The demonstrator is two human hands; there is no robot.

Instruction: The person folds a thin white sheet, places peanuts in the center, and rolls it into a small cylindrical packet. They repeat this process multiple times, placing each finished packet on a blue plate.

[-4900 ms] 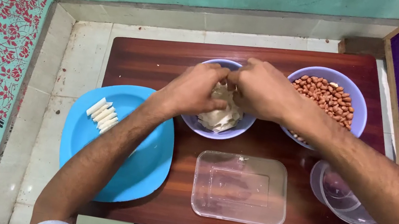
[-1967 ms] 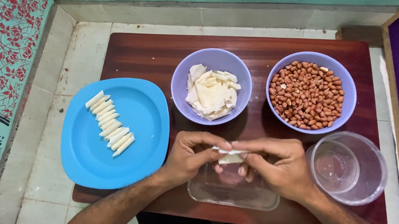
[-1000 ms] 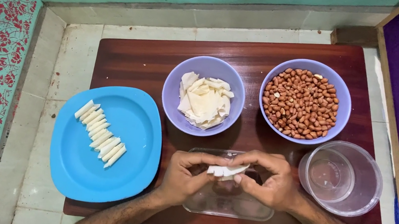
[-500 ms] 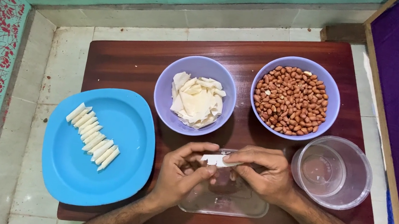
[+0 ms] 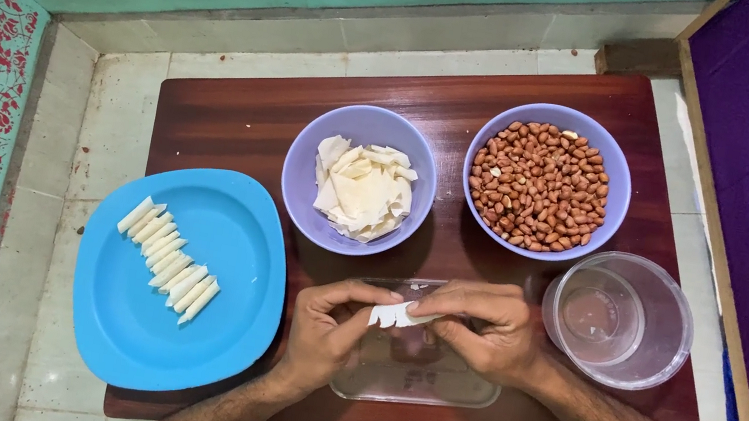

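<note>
From the head camera, both hands meet low over the dark wooden table [image 5: 237,122], just above a clear rectangular container [image 5: 412,379] that sits near the table's front edge. The left hand [image 5: 329,330] and the right hand [image 5: 481,330] each pinch an end of 1 small white wrapper piece [image 5: 392,315], fingertips closed narrowly on it, thumbs on top.

To the left, a blue plate [image 5: 175,309] overhangs the table's left edge and carries a slanted row of white rolled pieces [image 5: 169,259]. Bare plate lies to the right of the row. Behind the hands stand 2 lilac bowls: one with flat white wrappers [image 5: 360,188], one with peanuts [image 5: 541,183]. A clear round tub [image 5: 620,318] stands at the right, close to the table's edge. The open wood is mostly at the back left.

Compared with 0.5 s ago, the hands hold the same spot over the container; the right fingers have closed further over the wrapper, and everything else on the table keeps its place.
</note>
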